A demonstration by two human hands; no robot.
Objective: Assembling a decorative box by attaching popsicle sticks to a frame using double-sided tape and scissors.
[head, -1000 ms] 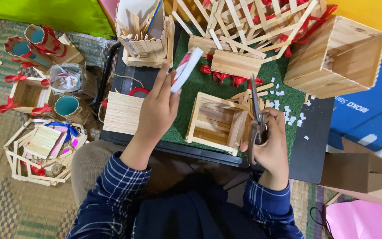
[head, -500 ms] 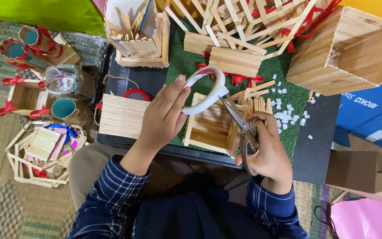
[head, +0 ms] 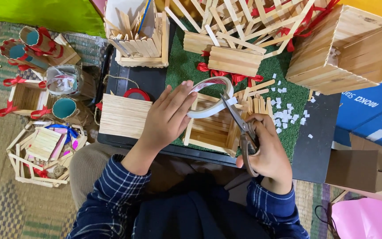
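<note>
Scissors [head: 239, 128] in the right hand [head: 266, 155] have closed in on the white tape roll [head: 211, 97] the left hand [head: 169, 117] pinches, seemingly mid-snip.

A flat black board [head: 319, 146] across the lap bears a green turf mat [head: 284, 75], a flat panel of pale wooden sticks [head: 122, 116], an open stick-built box [head: 213, 130], a red ring [head: 136, 94] and scattered white paper squares [head: 286, 116].

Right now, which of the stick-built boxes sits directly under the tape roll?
The small open-topped stick box on the green mat, between the left hand and the scissors; the big box lies tipped sideways at upper right.
</note>
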